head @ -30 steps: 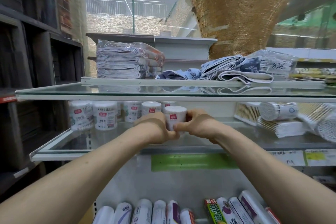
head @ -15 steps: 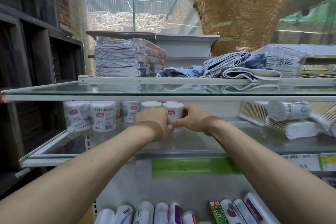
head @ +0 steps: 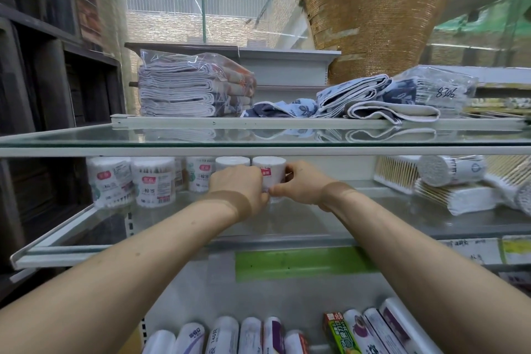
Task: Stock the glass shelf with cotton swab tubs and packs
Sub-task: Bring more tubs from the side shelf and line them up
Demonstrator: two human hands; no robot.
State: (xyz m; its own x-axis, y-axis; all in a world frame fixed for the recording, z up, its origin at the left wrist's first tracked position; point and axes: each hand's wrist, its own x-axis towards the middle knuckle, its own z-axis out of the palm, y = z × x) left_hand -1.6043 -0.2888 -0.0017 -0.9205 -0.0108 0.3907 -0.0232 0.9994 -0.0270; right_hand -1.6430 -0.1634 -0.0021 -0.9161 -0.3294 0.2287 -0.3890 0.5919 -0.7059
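A white cotton swab tub (head: pixel 270 172) with a red label stands on the glass shelf (head: pixel 316 218), gripped from both sides by my left hand (head: pixel 240 185) and my right hand (head: pixel 301 184). Directly left of it is another white tub (head: pixel 232 162), half hidden behind my left hand. More swab tubs (head: pixel 155 181) line the shelf to the left. Loose packs of cotton swabs (head: pixel 451 172) lie piled at the shelf's right end.
An upper glass shelf (head: pixel 258 138) hangs close above the tubs, carrying bagged folded cloths (head: pixel 184 86) and blue towels (head: pixel 359 100). Below, rolls and boxes (head: pixel 253 333) fill a lower shelf. Dark wooden shelving (head: pixel 43 95) stands at the left.
Both hands have pushed the held tub deeper onto the shelf, next to the neighbouring tub. The view has shifted slightly closer.
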